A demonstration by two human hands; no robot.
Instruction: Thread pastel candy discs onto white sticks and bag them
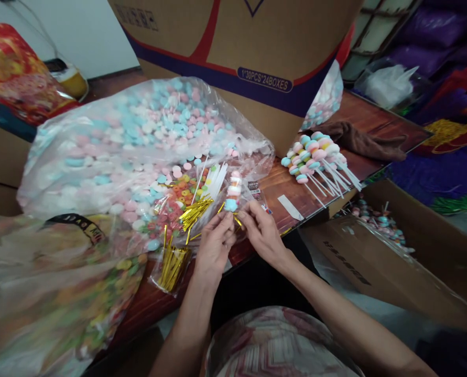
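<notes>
A candy skewer [234,189] with pink, white, orange and blue pieces stands upright above my left hand [216,240], whose fingers are pinched round its lower end. Clear film seems to surround the candy. My right hand [262,230] is closed just beside it, pinching a gold twist tie [238,220] at the base of the skewer. Loose gold twist ties [196,212] lie to the left of my hands, close to white sticks [216,180] and ring-shaped gummies [184,191]. Nearer me is a clear packet of gold ties [172,267].
A large clear bag of pastel candies [111,136] covers the table's left side. Finished-looking candy skewers [315,154] are piled at the right, by a brown cloth [369,141]. A tall carton [233,47] stands behind. An open box [359,256] with more skewers sits lower right.
</notes>
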